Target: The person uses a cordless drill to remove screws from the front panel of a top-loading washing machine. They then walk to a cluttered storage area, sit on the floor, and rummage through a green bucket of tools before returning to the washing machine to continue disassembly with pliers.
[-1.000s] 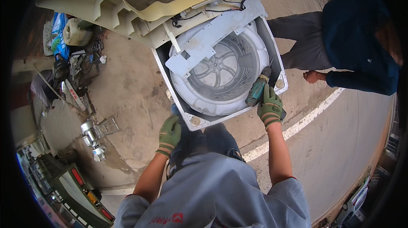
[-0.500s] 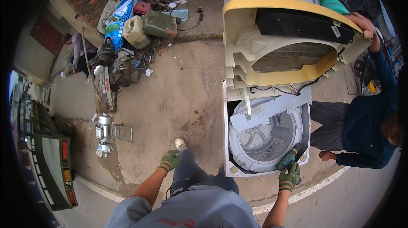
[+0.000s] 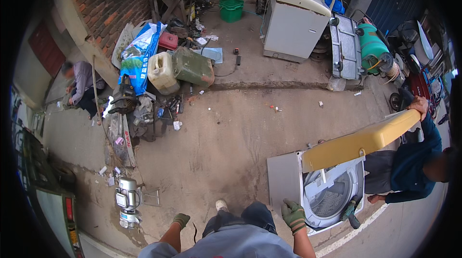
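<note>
In the head view, the top-loading washing machine (image 3: 285, 181) stands ahead and to the person's right, its yellow-edged top cover (image 3: 356, 145) tilted up and part of its wash tub (image 3: 309, 206) showing below. The right hand (image 3: 293, 214), in a green glove, is near the left side of the cabinet with its fingers curled; nothing shows in it, but I cannot tell how tightly it is closed or whether it touches the machine. The left hand (image 3: 181, 220), also gloved, is low at the person's left, well apart from the machine; its fingers are too small to read, so I cannot tell its grip. The cordless drill (image 3: 350, 212) rests at the front right corner, with no hand on it. A pale metal plate (image 3: 337, 177) lies slantwise over the tub, and a co-worker's hand (image 3: 419, 106) grips the cover's upper right corner.

For good handling, fingers are best kept out from under the cover, since one held corner may let it swing or drop. The drill's perch looks risky: a bump could tip it off, so lift it by its handle, trigger clear. The plate's thin edges probably deserve a gloved hold
</note>
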A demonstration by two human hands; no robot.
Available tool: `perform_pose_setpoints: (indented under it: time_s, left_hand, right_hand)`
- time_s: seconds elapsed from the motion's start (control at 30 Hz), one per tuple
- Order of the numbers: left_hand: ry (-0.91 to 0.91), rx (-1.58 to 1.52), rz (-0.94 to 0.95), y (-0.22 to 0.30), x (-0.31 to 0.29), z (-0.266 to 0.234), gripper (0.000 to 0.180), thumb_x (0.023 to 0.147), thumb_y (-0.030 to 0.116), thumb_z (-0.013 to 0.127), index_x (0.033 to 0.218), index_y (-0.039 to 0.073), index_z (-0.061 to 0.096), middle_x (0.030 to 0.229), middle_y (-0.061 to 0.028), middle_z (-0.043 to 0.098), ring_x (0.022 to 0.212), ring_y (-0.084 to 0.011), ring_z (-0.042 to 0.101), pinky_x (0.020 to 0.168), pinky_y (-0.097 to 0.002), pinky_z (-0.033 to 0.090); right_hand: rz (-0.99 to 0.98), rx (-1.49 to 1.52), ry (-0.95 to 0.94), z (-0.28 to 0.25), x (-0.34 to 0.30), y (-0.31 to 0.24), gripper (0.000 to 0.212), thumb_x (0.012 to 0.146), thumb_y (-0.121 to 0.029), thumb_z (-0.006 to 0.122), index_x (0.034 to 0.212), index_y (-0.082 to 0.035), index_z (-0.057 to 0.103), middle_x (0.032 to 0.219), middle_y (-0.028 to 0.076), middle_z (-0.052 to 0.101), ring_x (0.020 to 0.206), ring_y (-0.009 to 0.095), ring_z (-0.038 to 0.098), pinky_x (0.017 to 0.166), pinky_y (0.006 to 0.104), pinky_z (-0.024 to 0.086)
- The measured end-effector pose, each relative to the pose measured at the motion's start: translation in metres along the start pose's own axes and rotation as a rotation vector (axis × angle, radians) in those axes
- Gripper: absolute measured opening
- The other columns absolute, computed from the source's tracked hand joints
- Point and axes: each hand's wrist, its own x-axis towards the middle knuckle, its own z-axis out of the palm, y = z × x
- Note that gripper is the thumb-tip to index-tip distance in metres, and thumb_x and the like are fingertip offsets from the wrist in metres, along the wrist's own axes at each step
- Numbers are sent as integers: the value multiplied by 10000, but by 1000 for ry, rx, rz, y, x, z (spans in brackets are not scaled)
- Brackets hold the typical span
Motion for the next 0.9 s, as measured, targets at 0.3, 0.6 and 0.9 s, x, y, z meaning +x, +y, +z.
perform_pose_setpoints:
  time_s: [0.3, 0.6, 0.9]
  left_hand:
    - [-54, -210, 22, 142, 91, -96, 494, 880, 455, 604, 1127, 60, 769, 1036, -177, 771, 869, -300, 752, 817, -411, 579]
    - [-49, -196, 304, 287, 170, -283, 307, 764, 195, 828, 991, 68, 664, 972, -136, 731, 833, -314, 712, 726, -442, 569]
    - [24, 557, 451, 492, 237, -454, 134, 870, 204, 682, 954, 102, 703, 964, -177, 735, 918, -392, 713, 753, -505, 544]
  right_hand:
    - [90, 74, -120, 80, 163, -47, 277, 881, -244, 715, 1099, -82, 770, 1042, 190, 759, 990, 330, 741, 867, 399, 574]
    - [-67, 39, -303, 135, 485, -136, 307, 878, -273, 710, 1108, -77, 767, 1043, 197, 757, 975, 348, 739, 871, 411, 578]
    - [-390, 52, -235, 72, 838, -307, 313, 876, -236, 728, 1136, -64, 748, 1058, 196, 752, 970, 371, 730, 851, 432, 576]
